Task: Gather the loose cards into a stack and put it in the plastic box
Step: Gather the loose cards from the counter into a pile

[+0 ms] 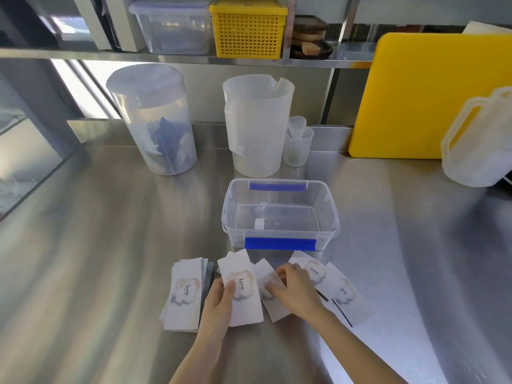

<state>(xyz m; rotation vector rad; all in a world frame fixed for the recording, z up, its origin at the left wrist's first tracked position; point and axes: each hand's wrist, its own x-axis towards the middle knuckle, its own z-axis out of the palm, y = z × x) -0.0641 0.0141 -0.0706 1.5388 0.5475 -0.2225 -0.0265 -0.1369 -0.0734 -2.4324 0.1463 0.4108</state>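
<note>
Several white cards printed "love." lie spread on the steel counter in front of me. A small pile (184, 295) sits at the left, and two overlapping cards (339, 286) lie at the right. My left hand (219, 303) grips one card (243, 289) by its left edge, thumb on top. My right hand (296, 291) presses its fingers flat on another card (270, 293) in the middle. The clear plastic box (280, 214) with blue clips stands open and empty just beyond the cards.
Behind the box stand a lidded clear jug (153, 120), an open white jug (257, 126) and small measuring cups (297, 142). A yellow cutting board (415, 95) and a white canister (479, 145) are at the right. A shelf above holds a yellow basket (248, 27).
</note>
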